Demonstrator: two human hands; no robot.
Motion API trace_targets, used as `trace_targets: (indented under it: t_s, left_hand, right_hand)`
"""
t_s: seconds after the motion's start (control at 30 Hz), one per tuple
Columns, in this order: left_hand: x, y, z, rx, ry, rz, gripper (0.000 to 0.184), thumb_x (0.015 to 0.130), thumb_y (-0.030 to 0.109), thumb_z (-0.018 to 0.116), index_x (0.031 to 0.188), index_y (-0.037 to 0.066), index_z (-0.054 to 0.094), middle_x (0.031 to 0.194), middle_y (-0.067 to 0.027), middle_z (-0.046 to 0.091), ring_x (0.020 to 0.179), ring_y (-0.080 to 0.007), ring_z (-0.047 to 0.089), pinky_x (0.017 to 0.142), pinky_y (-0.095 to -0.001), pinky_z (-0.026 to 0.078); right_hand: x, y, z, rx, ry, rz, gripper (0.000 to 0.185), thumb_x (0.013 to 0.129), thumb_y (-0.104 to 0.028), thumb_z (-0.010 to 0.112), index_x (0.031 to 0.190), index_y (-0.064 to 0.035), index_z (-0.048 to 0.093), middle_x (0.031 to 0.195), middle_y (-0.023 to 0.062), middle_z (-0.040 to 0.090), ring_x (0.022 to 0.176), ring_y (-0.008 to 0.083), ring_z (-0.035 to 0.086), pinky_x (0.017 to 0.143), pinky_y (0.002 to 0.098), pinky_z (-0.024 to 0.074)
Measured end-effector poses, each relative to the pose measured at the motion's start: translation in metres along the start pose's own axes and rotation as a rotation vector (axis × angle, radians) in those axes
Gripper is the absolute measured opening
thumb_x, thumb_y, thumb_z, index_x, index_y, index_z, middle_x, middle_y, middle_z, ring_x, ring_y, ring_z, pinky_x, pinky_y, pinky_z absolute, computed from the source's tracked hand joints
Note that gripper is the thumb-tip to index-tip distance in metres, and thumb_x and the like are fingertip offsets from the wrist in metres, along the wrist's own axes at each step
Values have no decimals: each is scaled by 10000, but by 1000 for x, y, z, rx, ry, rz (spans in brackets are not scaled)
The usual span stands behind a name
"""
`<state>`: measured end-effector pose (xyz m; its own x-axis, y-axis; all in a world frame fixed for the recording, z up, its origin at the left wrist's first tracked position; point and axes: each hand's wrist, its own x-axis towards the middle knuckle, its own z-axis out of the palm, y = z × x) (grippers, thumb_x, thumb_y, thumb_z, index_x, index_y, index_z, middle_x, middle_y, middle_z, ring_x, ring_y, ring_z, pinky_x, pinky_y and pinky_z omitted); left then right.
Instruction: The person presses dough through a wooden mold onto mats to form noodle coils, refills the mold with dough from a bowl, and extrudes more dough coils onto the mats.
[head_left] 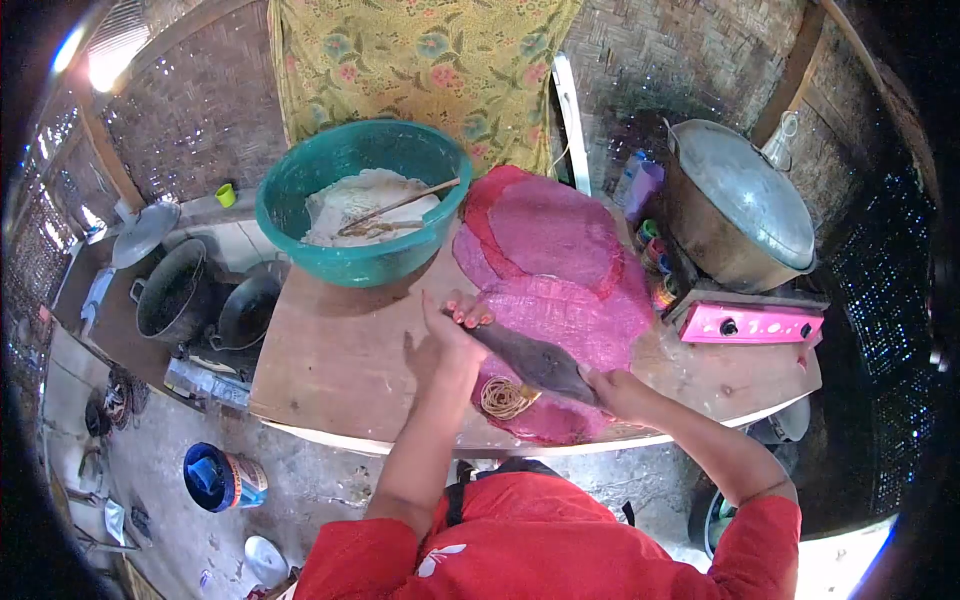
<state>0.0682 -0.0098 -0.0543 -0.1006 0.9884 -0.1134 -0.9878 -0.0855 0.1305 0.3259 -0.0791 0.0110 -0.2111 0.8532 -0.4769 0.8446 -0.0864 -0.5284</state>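
A dark grey, elongated flat piece (540, 362) stretches slantwise between my hands above the table; I cannot make out its exact kind. At its upper left end is my left hand (458, 325), fingers curled around it and thumb sticking up. My right hand (622, 396) grips the lower right end between thumb and fingers. Beneath lies a pink woven sack (570, 300), spread over the tabletop. A coil of tan string or rubber bands (505, 398) rests by the sack's near left part, just below the grey piece.
On the wooden table (330, 350), a green basin (350, 262) holds white flour-like stuff and a stick (410, 205). To the right, a big lidded pot (720, 210) sits on a pink stove (750, 324). Dark pots (172, 295) stand left; a bucket (243, 480) is on the floor.
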Motion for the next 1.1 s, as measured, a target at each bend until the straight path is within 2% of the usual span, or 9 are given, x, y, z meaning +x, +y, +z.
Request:
trace_targets:
  t_s: [0.23, 0.33, 0.43, 0.63, 0.73, 0.8, 0.93, 1.0, 1.1]
  left_hand:
    - [-10, -10, 37, 256, 260, -148, 447, 932, 454, 290, 772, 135, 559, 699, -2, 554, 661, -143, 532, 648, -331, 438]
    - [-8, -21, -55, 1243, 49, -166, 662, 963, 557, 196, 1143, 46, 576, 983, -82, 626, 946, -181, 564, 908, -321, 413]
    - [-33, -30, -63, 1342, -205, -544, 611, 985, 507, 195, 1142, 50, 568, 1002, -58, 625, 934, -165, 563, 910, -322, 409]
    - [-31, -33, -59, 1325, -184, -707, 623, 974, 540, 211, 1140, 57, 567, 1034, -80, 638, 957, -159, 572, 879, -335, 426]
    - [-28, -28, -53, 1404, -260, -805, 638, 989, 495, 126, 1235, 30, 488, 1081, -107, 644, 971, -191, 614, 901, -334, 456]
    - [-21, -27, -78, 1422, -189, -674, 652, 983, 517, 141, 1212, 39, 521, 1040, -108, 661, 927, -184, 631, 889, -320, 457]
    - [-23, -16, -97, 1761, -400, -366, 609, 986, 494, 197, 1225, 47, 535, 1206, -138, 586, 1046, -228, 573, 930, -357, 418]
    - [-53, -3, -70, 2463, -739, 44, 555, 954, 480, 340, 1256, 53, 526, 1397, -138, 409, 1188, -309, 437, 997, -426, 332]
    - [-82, 10, -47, 2594, -916, 277, 602, 859, 444, 540, 1301, 41, 474, 1479, -86, 284, 1216, -356, 376, 997, -500, 312]
  right_hand:
    - [-1, 14, -6, 222, -28, 93, 793, 890, -676, 306, 787, 41, 630, 576, 114, 521, 575, 241, 529, 605, 411, 440]
    - [8, 30, -1, 280, -46, 75, 791, 894, -667, 315, 838, 54, 637, 611, 123, 537, 617, 240, 541, 633, 391, 443]
    - [1, 19, -1, 275, -5, 49, 769, 906, -642, 318, 894, 57, 637, 659, 163, 566, 671, 253, 559, 666, 390, 444]
    - [6, 14, -4, 145, 71, -73, 713, 923, -599, 317, 921, 41, 632, 735, 235, 602, 733, 325, 602, 711, 421, 449]
    - [15, 19, -1, 128, 131, -117, 719, 929, -599, 322, 883, 39, 652, 670, 148, 582, 673, 214, 549, 664, 378, 446]
    - [18, 21, -2, 133, 149, -92, 740, 919, -615, 295, 852, 41, 632, 705, 236, 592, 706, 353, 593, 692, 433, 447]
    - [18, 26, -8, 125, 126, -85, 750, 920, -618, 290, 812, 45, 623, 676, 225, 574, 672, 339, 574, 670, 437, 438]
    - [16, 28, -9, 174, 143, -80, 744, 922, -611, 294, 792, 52, 606, 651, 211, 551, 647, 321, 549, 654, 436, 426]
    - [14, 35, -6, 254, 168, -109, 729, 926, -599, 302, 791, 53, 598, 635, 199, 532, 642, 299, 539, 655, 422, 423]
